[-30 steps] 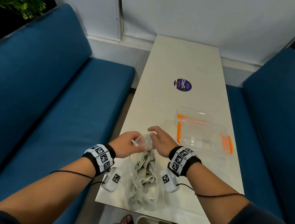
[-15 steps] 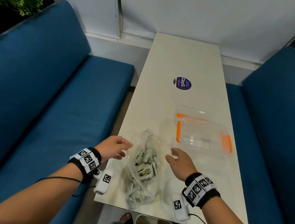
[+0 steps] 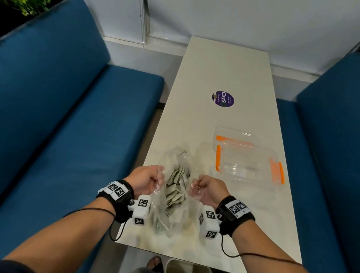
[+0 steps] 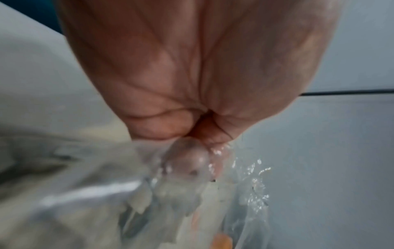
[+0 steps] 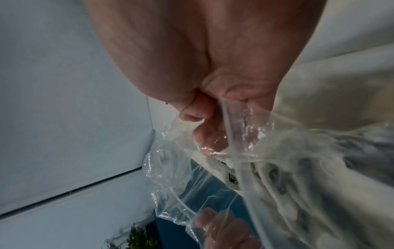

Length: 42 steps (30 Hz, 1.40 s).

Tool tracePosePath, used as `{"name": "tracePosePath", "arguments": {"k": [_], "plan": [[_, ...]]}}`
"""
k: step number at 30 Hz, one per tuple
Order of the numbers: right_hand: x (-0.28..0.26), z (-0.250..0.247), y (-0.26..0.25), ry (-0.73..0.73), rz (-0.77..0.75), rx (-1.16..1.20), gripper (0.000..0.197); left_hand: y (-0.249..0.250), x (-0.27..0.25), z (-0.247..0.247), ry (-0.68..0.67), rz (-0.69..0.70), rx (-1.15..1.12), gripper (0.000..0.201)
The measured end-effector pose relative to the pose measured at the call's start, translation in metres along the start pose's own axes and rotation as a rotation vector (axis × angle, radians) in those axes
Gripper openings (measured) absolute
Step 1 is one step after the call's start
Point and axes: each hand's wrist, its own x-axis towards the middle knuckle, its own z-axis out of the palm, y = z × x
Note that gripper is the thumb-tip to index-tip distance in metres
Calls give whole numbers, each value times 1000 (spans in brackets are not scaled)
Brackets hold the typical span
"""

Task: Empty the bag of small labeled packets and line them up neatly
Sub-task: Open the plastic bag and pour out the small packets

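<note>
From the head view we see our left hand (image 3: 147,179) and right hand (image 3: 209,190) each clenched on an opposite side of the clear plastic bag (image 3: 170,206), which sits near the front edge of the white table (image 3: 220,72). The small labeled packets (image 3: 176,188) are heaped inside the bag between our fists. Only this view shows the clear container with orange clips (image 3: 250,162) beyond our right hand, and the purple sticker (image 3: 223,99) farther up the table.

The left wrist view adds what the head view hides: our fingers (image 4: 155,124) are curled tight, with crumpled film bunched at the fist, though it is blurred. The right wrist view shows our fingertips (image 5: 210,138) pinching the bag's film, with printed packets (image 5: 277,178) visible through it.
</note>
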Motion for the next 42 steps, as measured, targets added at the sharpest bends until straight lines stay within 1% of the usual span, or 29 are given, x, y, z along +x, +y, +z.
{"name": "tracePosePath", "arguments": {"k": [2, 4, 5, 6, 8, 9, 11, 14, 15, 16, 17, 19, 20, 21, 22, 23, 24, 25, 26, 28, 31, 34, 36, 39, 42], "plan": [[0, 0, -1, 0, -5, 13, 30, 1, 1, 0, 19, 42, -24, 41], [-3, -2, -2, 3, -28, -86, 24, 1, 0, 0, 68, 100, 36, 38], [-5, -5, -2, 5, -40, -181, 24, 0, -2, -2, 103, 129, 98, 37], [-6, -10, -1, 15, -55, -285, 29, -1, -3, -5, 142, 157, 199, 38], [-11, -20, 3, 75, -94, -483, 42, -3, -9, -14, 221, 190, 456, 43], [-14, -25, 5, 110, -113, -572, 47, -4, -13, -17, 243, 184, 558, 44], [-21, -32, 9, 157, -105, -675, 56, -8, -24, -16, 203, 127, 697, 46], [-35, -28, 16, 147, 57, -745, 64, -20, -34, -5, 60, -5, 805, 59], [-37, -25, 17, 132, 114, -777, 67, -24, -33, 0, 18, -22, 813, 56], [-37, -21, 19, 114, 158, -799, 69, -28, -31, 5, -16, -25, 809, 48], [-36, -18, 21, 101, 189, -807, 67, -31, -28, 8, -39, -19, 790, 38], [-31, -14, 23, 99, 203, -789, 53, -33, -23, 13, -62, -10, 734, 18], [-30, -13, 22, 108, 195, -773, 48, -32, -22, 15, -70, -7, 700, 10], [-29, -12, 20, 113, 183, -742, 47, -32, -23, 16, -78, -1, 667, 7], [-31, -10, 17, 110, 173, -705, 52, -32, -24, 17, -86, 9, 640, 8], [-33, -7, 15, 100, 174, -686, 62, -32, -25, 17, -95, 18, 618, 11], [-36, -3, 13, 80, 187, -690, 71, -32, -26, 17, -109, 25, 601, 16], [-39, 2, 13, 61, 203, -722, 77, -33, -27, 16, -133, 26, 585, 19], [-40, 6, 15, 48, 213, -757, 78, -35, -28, 16, -159, 27, 570, 22], [-36, 10, 20, 67, 211, -796, 70, -38, -28, 14, -196, 33, 528, 24], [-29, 12, 24, 133, 191, -702, 42, -42, -25, 10, -198, 58, 450, 22], [-28, 6, 22, 131, 152, -480, 3, -46, -23, 1, -184, 84, 325, 23], [-25, -1, 19, 115, 133, -305, 18, -48, -21, -7, -164, 92, 242, 26], [-20, -14, 17, 74, 171, -3, 33, -51, -18, -17, -103, 86, 151, 29], [-13, -23, 21, 44, 218, 171, 37, -52, -14, -21, -52, 64, 40, 32]]}}
